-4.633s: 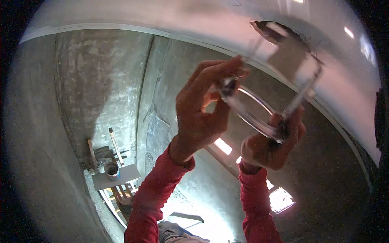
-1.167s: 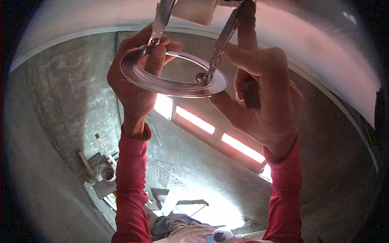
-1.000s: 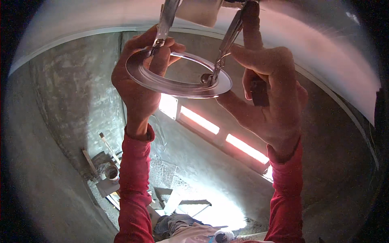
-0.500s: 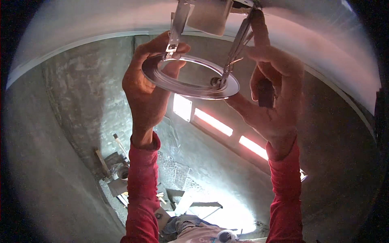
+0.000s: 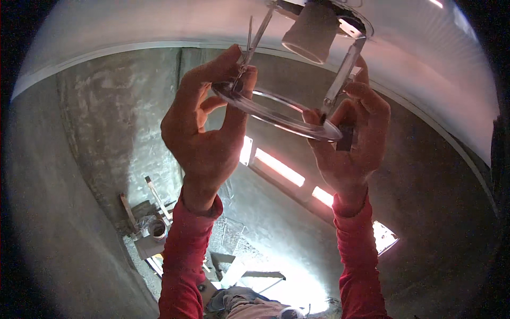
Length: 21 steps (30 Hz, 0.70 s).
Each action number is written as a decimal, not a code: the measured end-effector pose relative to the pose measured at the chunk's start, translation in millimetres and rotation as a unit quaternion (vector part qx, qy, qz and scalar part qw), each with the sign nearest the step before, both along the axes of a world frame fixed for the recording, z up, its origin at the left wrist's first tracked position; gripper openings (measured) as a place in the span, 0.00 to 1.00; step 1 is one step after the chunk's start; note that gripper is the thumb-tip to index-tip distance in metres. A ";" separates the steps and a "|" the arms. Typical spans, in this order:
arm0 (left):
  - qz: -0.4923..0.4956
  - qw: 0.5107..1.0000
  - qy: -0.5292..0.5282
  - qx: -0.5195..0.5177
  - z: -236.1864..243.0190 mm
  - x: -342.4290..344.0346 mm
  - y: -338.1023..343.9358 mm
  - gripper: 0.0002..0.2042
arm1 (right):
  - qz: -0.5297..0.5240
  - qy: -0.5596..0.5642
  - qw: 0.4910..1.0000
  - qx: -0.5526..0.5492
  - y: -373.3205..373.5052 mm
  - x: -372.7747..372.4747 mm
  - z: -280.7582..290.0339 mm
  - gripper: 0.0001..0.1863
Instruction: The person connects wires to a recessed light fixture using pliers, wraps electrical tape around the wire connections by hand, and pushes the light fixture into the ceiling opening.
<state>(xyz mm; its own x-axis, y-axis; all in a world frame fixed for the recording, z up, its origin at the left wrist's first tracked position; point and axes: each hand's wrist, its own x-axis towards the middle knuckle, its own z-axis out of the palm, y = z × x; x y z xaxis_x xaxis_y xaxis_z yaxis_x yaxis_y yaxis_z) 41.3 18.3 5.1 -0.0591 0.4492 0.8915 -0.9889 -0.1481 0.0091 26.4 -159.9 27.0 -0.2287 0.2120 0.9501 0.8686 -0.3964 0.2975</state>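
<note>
I see both hands raised toward the white ceiling [image 5: 159,26], holding a round light fitting between them. My left hand [image 5: 204,133] pinches the near-left rim of the fitting's flat ring [image 5: 276,109], thumb and fingers closed on the ring and on the thin wire spring clip [image 5: 255,37] that rises from it. My right hand [image 5: 350,143] closes its grip on the ring's right side, fingers wrapped behind the flat metal clip [image 5: 342,72] that stands up there; a small dark block [image 5: 345,139] sits against that palm, and I cannot tell what it is. The ring is tilted, its left edge higher than its right, and it hangs just below the ceiling, not flush with it.

Above the ring, a pale cylindrical lamp holder [image 5: 311,32] points down through a round hole [image 5: 350,16] cut in the ceiling; the tops of both clips reach up to the hole's edge. I cannot see what lies inside the hole.

Both sleeves [image 5: 186,255] are red.

Far below, the room has rough grey plastered walls [image 5: 106,117], with bright window slots [image 5: 279,167] glowing behind my hands. On the floor at lower left stands a small pale box [image 5: 149,242] with a round tin [image 5: 156,229] on it and a few sticks leaning beside it. A bright patch of light lies on the floor [image 5: 297,290] near the bottom centre.
</note>
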 end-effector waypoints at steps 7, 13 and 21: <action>0.076 0.994 -0.076 -0.006 3.6 5.9 -1.8 0.17 | -0.120 -0.020 0.992 0.019 13.7 2.5 -4.4 0.29; 0.018 0.998 -0.054 0.032 7.0 1.5 0.6 0.15 | 0.075 0.031 0.985 0.155 48.6 1.0 -5.1 0.27; 0.053 0.994 -0.055 0.077 16.6 1.6 9.6 0.18 | 0.044 0.051 0.981 0.183 61.0 3.3 -7.3 0.23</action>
<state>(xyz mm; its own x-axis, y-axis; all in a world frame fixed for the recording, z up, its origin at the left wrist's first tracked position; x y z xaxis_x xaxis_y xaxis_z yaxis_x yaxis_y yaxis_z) 42.9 27.9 21.8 -0.2001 0.2941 0.9346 -0.9613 -0.2433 -0.1293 29.7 -99.0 19.7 -0.1304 -0.1644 0.9777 0.9224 -0.3817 0.0588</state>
